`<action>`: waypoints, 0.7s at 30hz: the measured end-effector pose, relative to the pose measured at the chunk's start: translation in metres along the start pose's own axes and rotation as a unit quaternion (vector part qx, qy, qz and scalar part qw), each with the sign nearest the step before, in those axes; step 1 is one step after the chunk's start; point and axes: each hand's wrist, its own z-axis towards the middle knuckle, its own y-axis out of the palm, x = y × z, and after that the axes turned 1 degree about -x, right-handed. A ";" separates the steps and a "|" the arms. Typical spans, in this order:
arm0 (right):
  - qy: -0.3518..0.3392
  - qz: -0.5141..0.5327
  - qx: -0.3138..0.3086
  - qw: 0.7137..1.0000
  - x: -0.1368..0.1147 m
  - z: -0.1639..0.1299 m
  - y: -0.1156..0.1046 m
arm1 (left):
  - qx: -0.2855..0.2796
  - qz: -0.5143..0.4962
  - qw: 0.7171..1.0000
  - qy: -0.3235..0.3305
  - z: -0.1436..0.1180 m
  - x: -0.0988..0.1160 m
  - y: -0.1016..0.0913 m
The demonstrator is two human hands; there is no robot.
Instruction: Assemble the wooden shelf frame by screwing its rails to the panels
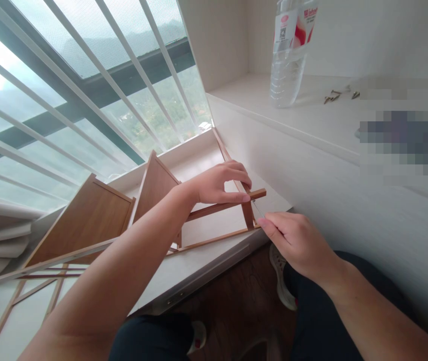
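A brown wooden shelf frame (97, 215) lies tilted on a white window ledge (184, 271). My left hand (221, 183) grips the joint where a thin cross bar meets an upright strip (247, 213) at the frame's right end. My right hand (296, 240) pinches a thin metal tool, a key or driver (258, 208), whose tip touches that joint. The tool is mostly hidden by my fingers.
A clear plastic water bottle (291, 50) stands on a white shelf (311, 115) at upper right, with a few loose screws (334, 95) beside it. White window bars (86, 90) fill the left. My knees and white shoes (279, 276) are below, over a dark wooden floor.
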 end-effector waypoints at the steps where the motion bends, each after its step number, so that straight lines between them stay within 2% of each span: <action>1: -0.002 -0.006 0.001 1.000 0.000 0.001 0.000 | 0.001 -0.001 1.000 0.002 0.000 0.000 0.000; 14: -0.009 -0.085 0.013 0.996 -0.002 0.001 -0.008 | 0.000 -0.008 1.000 -0.004 0.001 0.002 0.000; 21: -0.034 -0.099 0.046 0.993 -0.007 0.001 0.002 | 0.005 -0.012 1.000 -0.004 0.000 0.000 0.001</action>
